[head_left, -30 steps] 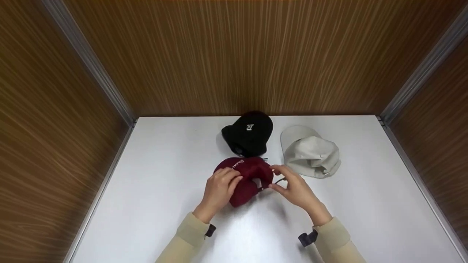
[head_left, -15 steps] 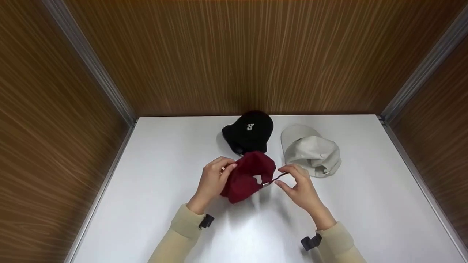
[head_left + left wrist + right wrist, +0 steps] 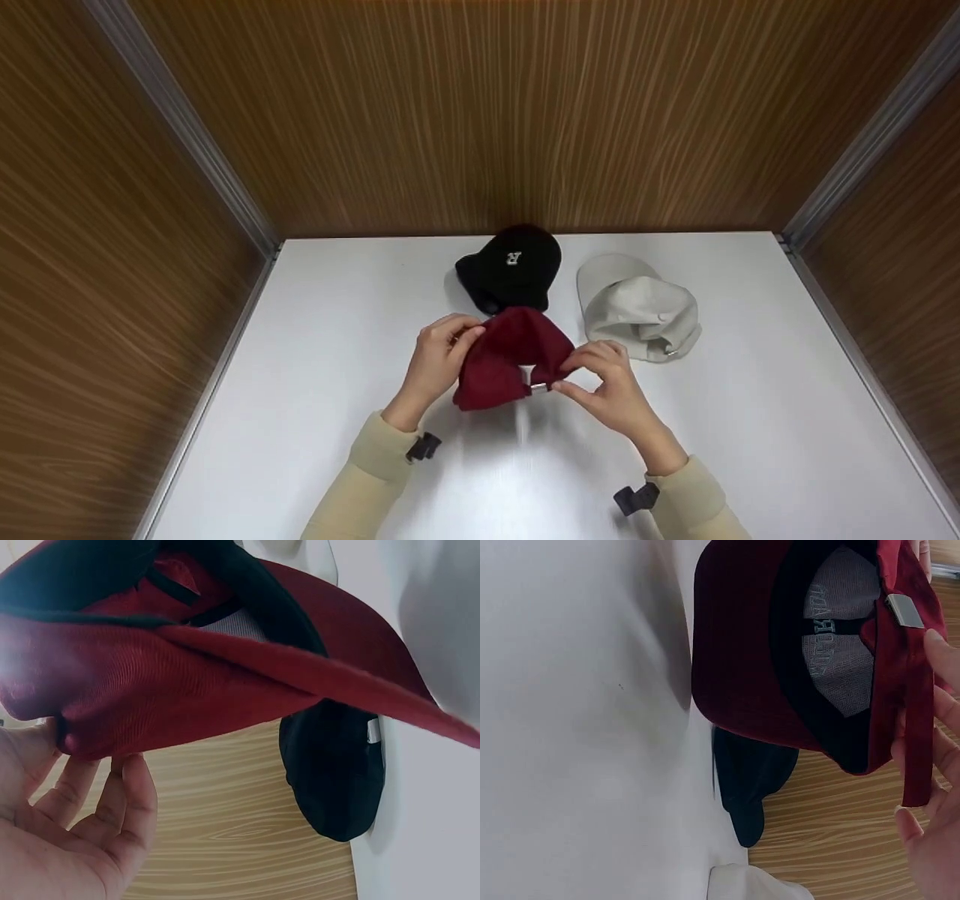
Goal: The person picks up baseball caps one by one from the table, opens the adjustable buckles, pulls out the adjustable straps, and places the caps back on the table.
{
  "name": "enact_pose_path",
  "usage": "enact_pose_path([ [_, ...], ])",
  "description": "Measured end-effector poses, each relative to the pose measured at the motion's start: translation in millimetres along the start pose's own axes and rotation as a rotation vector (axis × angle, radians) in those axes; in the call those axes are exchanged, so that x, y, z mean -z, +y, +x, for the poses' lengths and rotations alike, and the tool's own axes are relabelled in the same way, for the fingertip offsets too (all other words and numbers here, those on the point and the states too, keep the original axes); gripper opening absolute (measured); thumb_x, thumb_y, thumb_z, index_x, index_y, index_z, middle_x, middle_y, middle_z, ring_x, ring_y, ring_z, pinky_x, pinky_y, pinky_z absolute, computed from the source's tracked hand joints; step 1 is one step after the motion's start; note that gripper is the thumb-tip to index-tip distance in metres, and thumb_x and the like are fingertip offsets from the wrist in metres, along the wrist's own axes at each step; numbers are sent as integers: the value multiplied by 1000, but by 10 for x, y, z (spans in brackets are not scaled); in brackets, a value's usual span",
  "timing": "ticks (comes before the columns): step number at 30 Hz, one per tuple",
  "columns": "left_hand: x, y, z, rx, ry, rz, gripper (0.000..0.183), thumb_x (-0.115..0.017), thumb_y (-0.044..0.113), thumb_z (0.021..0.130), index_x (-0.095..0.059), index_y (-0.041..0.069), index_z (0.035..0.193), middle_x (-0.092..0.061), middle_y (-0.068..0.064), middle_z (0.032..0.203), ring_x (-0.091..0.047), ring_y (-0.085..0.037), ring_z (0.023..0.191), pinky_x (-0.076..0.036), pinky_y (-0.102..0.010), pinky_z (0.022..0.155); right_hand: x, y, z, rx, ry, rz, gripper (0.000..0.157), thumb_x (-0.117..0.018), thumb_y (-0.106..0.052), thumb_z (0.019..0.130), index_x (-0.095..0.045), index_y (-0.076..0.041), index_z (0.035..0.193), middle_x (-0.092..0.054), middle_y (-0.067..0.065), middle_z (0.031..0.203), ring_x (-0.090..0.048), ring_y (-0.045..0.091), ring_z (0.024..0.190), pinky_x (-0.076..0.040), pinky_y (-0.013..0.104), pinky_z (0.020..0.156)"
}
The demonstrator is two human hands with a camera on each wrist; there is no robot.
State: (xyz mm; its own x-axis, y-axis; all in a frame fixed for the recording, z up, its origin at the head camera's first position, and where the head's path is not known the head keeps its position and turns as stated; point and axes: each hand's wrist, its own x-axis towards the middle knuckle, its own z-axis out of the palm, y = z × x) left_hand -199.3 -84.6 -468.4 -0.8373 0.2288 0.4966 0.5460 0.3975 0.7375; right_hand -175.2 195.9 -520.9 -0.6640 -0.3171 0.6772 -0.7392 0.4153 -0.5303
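Observation:
My left hand (image 3: 437, 356) pinches the crown of a dark red baseball cap (image 3: 495, 367) at its left side. In the left wrist view a fold of the fabric sits between that hand's thumb and fingers. My right hand (image 3: 609, 382) grips the back edge of the cap beside its adjustable strap (image 3: 919, 720). A metal buckle (image 3: 905, 610) lies on the strap, and the strap's loose end hangs across the right fingers. The right wrist view looks into the cap, with its dark sweatband and pale mesh lining. The cap is held tilted above the white table.
Just behind the red cap lies a black cap (image 3: 517, 270) with a white letter R. To its right, a pale beige cap (image 3: 637, 315) rests with its opening toward me. Wood-grain panels (image 3: 525, 112) enclose the white table (image 3: 337, 315) at the back and sides.
The red cap has been raised and tipped, so its front lettering no longer shows. My right hand drew the strap end outward, then came back in to the cap's edge.

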Motion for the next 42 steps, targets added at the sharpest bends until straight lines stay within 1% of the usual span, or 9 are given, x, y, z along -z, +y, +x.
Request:
enact_pose_path([
  [5, 33, -31, 27, 24, -1, -11, 18, -61, 20, 98, -72, 5, 96, -69, -1, 92, -60, -13, 78, -50, -28, 67, 13, -26, 23, -1, -36, 43, 18, -84, -3, 74, -70, -13, 81, -63, -6, 82, -57, 15, 79, -32, 35, 89],
  [10, 105, -59, 52, 45, -1, 11, 17, -63, 19, 97, -72, 5, 96, -69, -2, 92, -62, -13, 80, -52, -27, 65, 51, -127, 82, -126, -84, 241, 9, -77, -6, 84, -68, -4, 83, -66, 4, 84, -58, 15, 80, -44, 22, 74],
  [15, 171, -45, 33, 29, 37, 90, 11, -67, 16, 95, -71, 6, 95, -68, 0, 91, -64, -13, 81, -54, -31, 65, 91, -304, 217, -247, -89, 408, 7, -68, 10, 86, -65, 4, 85, -66, 12, 87, -59, 11, 82, -47, 22, 69],
  [19, 188, 48, -22, -63, 146, 206, 10, -70, 13, 92, -70, 6, 99, -65, -3, 96, -63, -18, 88, -53, -35, 72, 89, -370, 316, -355, -41, 496, 8, -64, 15, 86, -64, 7, 85, -66, 9, 85, -57, 8, 77, -47, 20, 67],
  [23, 158, 186, -108, -221, 242, 347, 12, -73, 11, 89, -69, 5, 99, -61, -7, 98, -60, -20, 91, -51, -34, 77, 58, -372, 376, -453, -3, 556, 3, -65, 8, 89, -65, 7, 86, -65, 4, 83, -57, 10, 74, -48, 22, 67],
  [26, 115, 271, -186, -352, 236, 412, 15, -76, 14, 86, -70, 5, 95, -62, -8, 96, -60, -22, 88, -50, -36, 76, 28, -374, 412, -478, 9, 574, 5, -66, 5, 90, -64, 9, 87, -64, 5, 81, -58, 12, 74, -50, 24, 69],
  [29, 66, 318, -265, -447, 166, 472, 23, -81, 23, 82, -70, 6, 93, -62, -9, 94, -60, -24, 88, -50, -38, 76, 4, -386, 446, -484, 7, 584, 6, -66, 5, 90, -64, 10, 87, -64, 6, 81, -59, 14, 74, -51, 26, 69],
  [35, -37, 321, -360, -494, 58, 629, 32, -86, 33, 76, -70, 11, 93, -63, -6, 96, -59, -24, 88, -49, -39, 81, -13, -423, 489, -504, -6, 591, 9, -67, 2, 91, -64, 11, 88, -64, 7, 81, -61, 16, 76, -52, 28, 71],
  [42, -121, 270, -357, -515, 114, 697, 20, -85, 18, 77, -72, 10, 88, -65, -5, 87, -60, -22, 79, -51, -37, 73, -15, -417, 493, -500, -26, 569, 8, -66, 3, 91, -64, 11, 90, -65, 10, 82, -63, 15, 76, -52, 25, 70],
])
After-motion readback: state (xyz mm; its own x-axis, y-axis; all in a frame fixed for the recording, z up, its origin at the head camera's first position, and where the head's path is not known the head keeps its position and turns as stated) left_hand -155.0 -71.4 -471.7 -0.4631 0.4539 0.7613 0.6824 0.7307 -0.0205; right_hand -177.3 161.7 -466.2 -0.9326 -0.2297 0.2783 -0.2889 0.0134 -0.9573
